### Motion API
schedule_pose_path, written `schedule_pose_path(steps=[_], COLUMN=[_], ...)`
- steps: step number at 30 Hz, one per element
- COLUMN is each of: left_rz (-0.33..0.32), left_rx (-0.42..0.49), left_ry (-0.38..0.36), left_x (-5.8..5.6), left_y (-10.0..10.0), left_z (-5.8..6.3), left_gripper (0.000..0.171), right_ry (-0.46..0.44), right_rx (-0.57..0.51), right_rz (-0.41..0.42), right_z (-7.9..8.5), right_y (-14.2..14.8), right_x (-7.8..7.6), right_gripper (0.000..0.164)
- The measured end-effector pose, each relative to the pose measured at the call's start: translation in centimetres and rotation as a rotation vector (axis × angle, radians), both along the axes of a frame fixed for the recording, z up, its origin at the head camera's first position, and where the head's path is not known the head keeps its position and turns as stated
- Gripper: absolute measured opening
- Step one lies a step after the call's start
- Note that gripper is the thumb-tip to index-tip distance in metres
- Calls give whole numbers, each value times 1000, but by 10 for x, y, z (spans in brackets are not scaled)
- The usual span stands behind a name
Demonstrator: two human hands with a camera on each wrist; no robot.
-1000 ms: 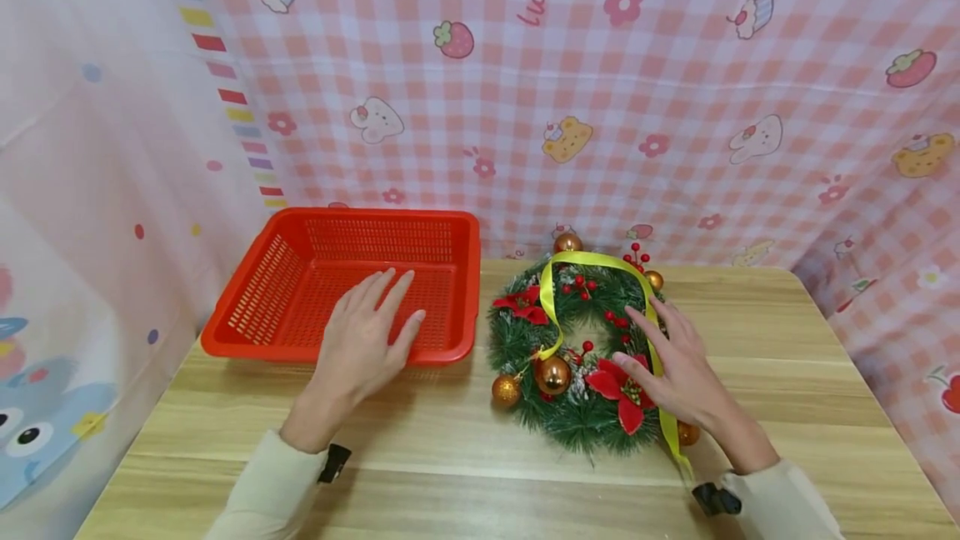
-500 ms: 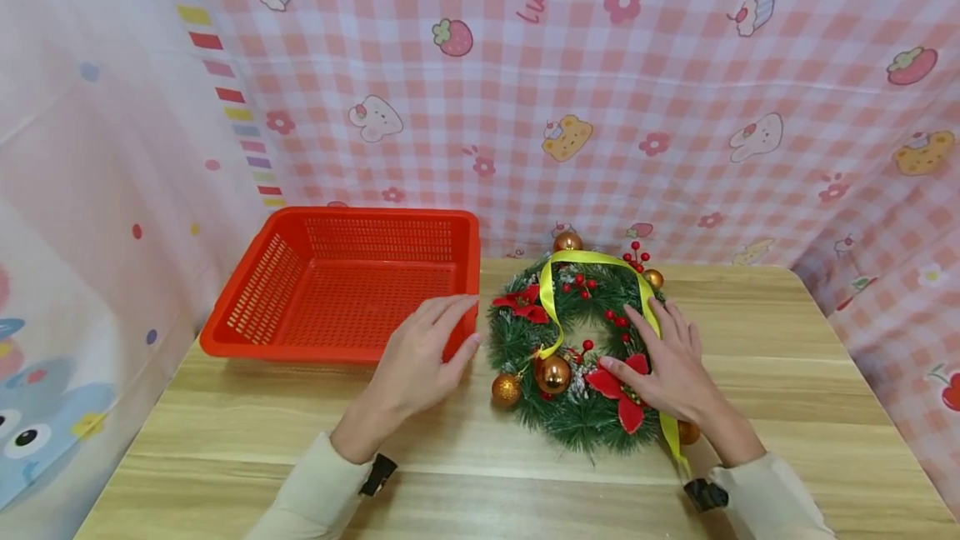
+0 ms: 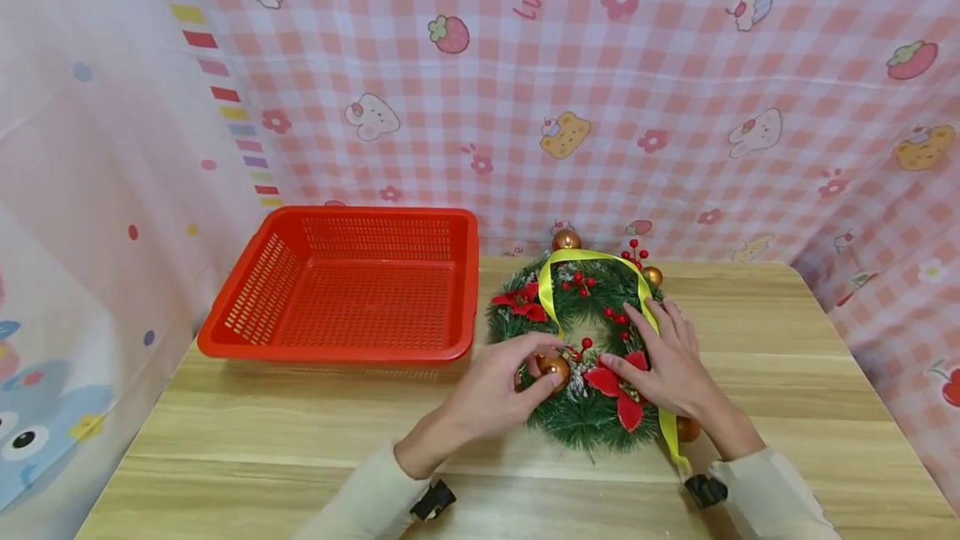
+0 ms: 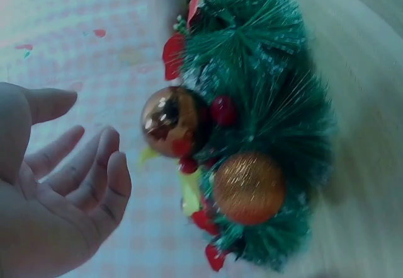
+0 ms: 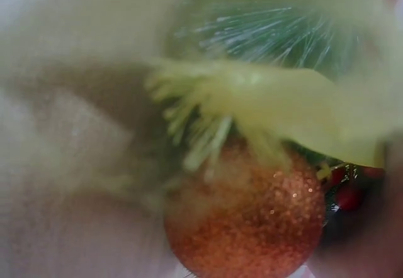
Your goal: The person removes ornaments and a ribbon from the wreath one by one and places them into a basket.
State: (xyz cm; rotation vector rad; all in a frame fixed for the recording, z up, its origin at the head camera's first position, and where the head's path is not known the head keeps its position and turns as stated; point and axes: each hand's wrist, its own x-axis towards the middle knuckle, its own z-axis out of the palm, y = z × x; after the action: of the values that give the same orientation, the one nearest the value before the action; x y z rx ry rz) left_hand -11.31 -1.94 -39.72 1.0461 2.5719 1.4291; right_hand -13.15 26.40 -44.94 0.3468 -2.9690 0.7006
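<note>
A green Christmas wreath (image 3: 581,432) lies on the table, dressed with baubles, red berries, red poinsettias (image 3: 630,413) and a yellow ribbon (image 3: 592,255). Over its near left part is my left hand (image 3: 491,390), thumb and fingers parted around a shiny copper bauble (image 3: 553,367) in the head view. The left wrist view shows a gap between those curved fingers and the bauble (image 4: 165,123); a glittery bauble (image 4: 249,188) sits beside it. My right hand (image 3: 675,369) rests spread on the wreath's right side, across the ribbon and a poinsettia. Close to the right wrist camera is another glittery bauble (image 5: 252,224).
A red plastic basket (image 3: 467,307) with slotted walls stands on the left of the wooden table (image 3: 780,373). A pink checked curtain (image 3: 660,73) hangs behind the table, and a white patterned one (image 3: 82,148) hangs along the left.
My left hand has moved right, from over the basket's front to the shiny bauble on the wreath. The right hand has settled slightly, staying on the wreath's right side. Basket and wreath stay put.
</note>
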Motion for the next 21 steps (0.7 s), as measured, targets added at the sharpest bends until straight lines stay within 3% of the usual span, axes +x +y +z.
schedule_pose_path(steps=[9,21], left_rz=[115,194], left_rx=[-159,-298], left_ry=[-3,84], left_x=[-1,-1], left_y=[11,17], left_z=[-9,-18], left_gripper=[40,51], right_ry=[-27,-29], right_rx=[-15,-12], right_rz=[9,13], right_z=[-1,-2], right_y=[2,3], right_x=[-1,-4], right_gripper=[83,84])
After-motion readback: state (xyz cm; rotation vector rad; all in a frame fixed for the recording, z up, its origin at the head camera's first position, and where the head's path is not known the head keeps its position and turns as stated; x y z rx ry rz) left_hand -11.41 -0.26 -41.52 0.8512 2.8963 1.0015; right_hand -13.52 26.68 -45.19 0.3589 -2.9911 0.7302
